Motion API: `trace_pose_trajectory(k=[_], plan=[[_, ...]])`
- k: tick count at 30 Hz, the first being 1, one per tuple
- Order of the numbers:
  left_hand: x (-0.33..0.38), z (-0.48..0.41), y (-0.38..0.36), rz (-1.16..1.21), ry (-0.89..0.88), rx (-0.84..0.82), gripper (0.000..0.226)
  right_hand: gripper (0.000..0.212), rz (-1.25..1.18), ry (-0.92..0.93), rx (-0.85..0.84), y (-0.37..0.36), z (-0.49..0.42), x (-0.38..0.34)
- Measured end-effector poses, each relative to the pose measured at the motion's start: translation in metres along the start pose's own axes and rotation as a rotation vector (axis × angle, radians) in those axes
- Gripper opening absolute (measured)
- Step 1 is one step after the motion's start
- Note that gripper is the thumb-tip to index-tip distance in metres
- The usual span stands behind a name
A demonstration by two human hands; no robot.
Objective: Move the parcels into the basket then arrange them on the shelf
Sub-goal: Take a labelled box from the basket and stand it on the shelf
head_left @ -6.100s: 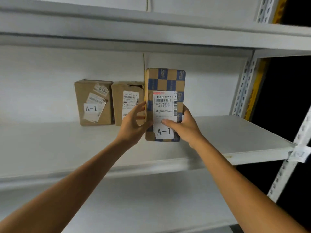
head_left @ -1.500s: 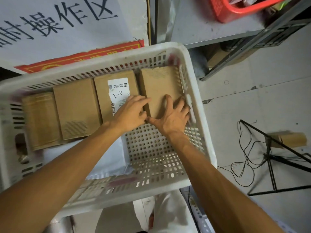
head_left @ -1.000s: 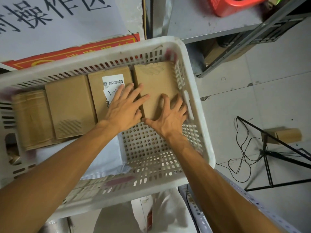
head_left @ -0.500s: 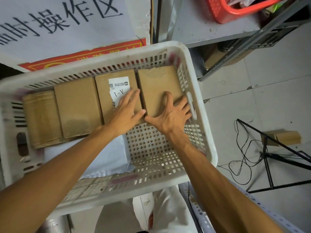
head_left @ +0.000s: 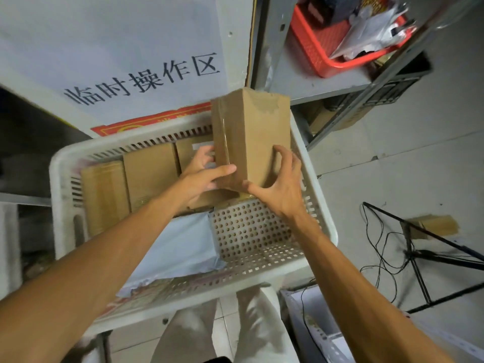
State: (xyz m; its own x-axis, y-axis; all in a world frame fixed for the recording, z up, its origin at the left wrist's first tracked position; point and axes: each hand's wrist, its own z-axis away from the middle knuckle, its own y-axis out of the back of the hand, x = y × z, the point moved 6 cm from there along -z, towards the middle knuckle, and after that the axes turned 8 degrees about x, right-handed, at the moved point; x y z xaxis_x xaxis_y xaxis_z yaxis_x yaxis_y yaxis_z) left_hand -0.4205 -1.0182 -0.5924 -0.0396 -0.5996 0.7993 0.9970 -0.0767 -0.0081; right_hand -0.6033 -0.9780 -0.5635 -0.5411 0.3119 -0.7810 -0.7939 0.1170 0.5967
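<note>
A white perforated basket (head_left: 326, 231) sits below me. Both hands hold a plain brown cardboard parcel (head_left: 251, 137) tilted up above the basket's far right corner. My left hand (head_left: 203, 176) grips its left side with the thumb across the taped front. My right hand (head_left: 280, 184) grips its lower right edge. Three more brown parcels lie flat along the basket's far wall: a ribbed one (head_left: 104, 195), a plain one (head_left: 150, 174) and a labelled one (head_left: 188, 155) partly hidden by my left hand. A pale blue mailer bag (head_left: 178, 250) lies on the basket floor.
A wall sign with black characters (head_left: 141, 77) hangs behind the basket. A grey shelf (head_left: 290, 79) at the upper right carries a red basket (head_left: 314, 45) of bags. On the tiled floor at right stand a black tripod (head_left: 419, 258), cables and a small box (head_left: 432, 225).
The rightmost parcel, flat in the basket half a second ago with both hands pressed on it, is now lifted and tilted upright in both hands.
</note>
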Motion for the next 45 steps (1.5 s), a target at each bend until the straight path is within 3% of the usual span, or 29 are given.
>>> trace_pose_trajectory(k=[8, 10, 13, 19, 23, 31, 33, 38, 41, 45], plan=[[0.002, 0.056, 0.063, -0.072, -0.098, 0.053, 0.055, 0.057, -0.179, 0.022, -0.208, -0.02, 0.029, -0.042], [0.001, 0.07, 0.08, -0.058, -0.106, 0.092, 0.068, 0.056, -0.219, 0.025, -0.227, -0.028, 0.039, -0.052], [0.003, 0.087, 0.097, -0.003, -0.096, 0.117, 0.083, 0.065, -0.312, 0.011, -0.287, -0.043, 0.056, -0.062], [0.008, 0.12, 0.113, -0.059, -0.166, 0.112, 0.057, 0.071, -0.303, 0.038, -0.171, -0.051, 0.091, -0.095], [0.015, 0.146, 0.108, 0.028, -0.188, 0.096, 0.05, 0.07, -0.265, 0.019, -0.055, -0.036, 0.095, -0.119], [0.029, 0.209, 0.107, -0.019, -0.323, 0.244, 0.061, 0.105, -0.169, 0.363, -0.046, -0.025, 0.122, -0.176], [0.029, 0.224, 0.113, 0.041, -0.325, 0.267, 0.058, 0.105, -0.175, 0.404, -0.064, -0.021, 0.132, -0.186], [0.013, 0.259, 0.155, 0.164, -0.286, 0.49, 0.045, 0.095, -0.271, 0.471, -0.243, -0.021, 0.154, -0.207], [0.009, 0.284, 0.173, 0.319, -0.307, 0.524, 0.033, 0.088, -0.327, 0.503, -0.42, -0.031, 0.168, -0.215], [-0.008, 0.322, 0.193, 0.327, -0.33, 0.592, 0.026, 0.072, -0.372, 0.492, -0.62, -0.053, 0.186, -0.219]])
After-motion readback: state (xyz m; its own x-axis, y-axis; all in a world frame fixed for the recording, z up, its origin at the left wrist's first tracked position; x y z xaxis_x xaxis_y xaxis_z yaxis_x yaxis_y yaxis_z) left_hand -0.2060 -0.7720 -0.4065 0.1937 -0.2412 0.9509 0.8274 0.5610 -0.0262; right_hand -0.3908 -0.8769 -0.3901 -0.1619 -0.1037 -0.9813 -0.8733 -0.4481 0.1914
